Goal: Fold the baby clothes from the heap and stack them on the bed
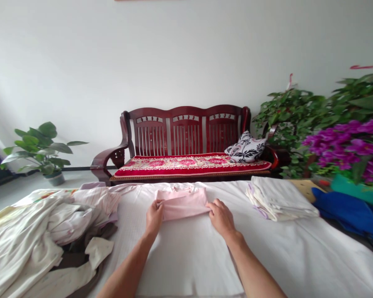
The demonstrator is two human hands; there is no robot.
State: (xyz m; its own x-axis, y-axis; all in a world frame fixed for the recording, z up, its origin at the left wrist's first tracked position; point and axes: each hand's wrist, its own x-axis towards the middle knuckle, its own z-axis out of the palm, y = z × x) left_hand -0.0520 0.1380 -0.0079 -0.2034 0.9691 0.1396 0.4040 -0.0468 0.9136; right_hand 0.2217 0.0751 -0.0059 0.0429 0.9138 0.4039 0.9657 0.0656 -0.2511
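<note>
A light pink garment (185,205) lies partly folded in front of me, with what looks like a neckline at its far edge. My left hand (154,215) pinches its left edge between thumb and fingers. At the right edge, my right hand (220,215) grips the fabric the same way. Between my forearms a smooth pale piece of cloth (189,256) spreads toward me; I cannot tell whether it belongs to the pink garment. A folded stack of white clothes (279,198) sits beyond my right hand, with some lilac fabric at its left side.
A loose heap of clothes (27,244) covers the left side of the white sheet (301,252). Blue fabric (349,211) and purple flowers (354,145) are at the right. Behind stands a dark red wooden bench (186,111) with a patterned cushion (246,148). A potted plant (46,149) is at left.
</note>
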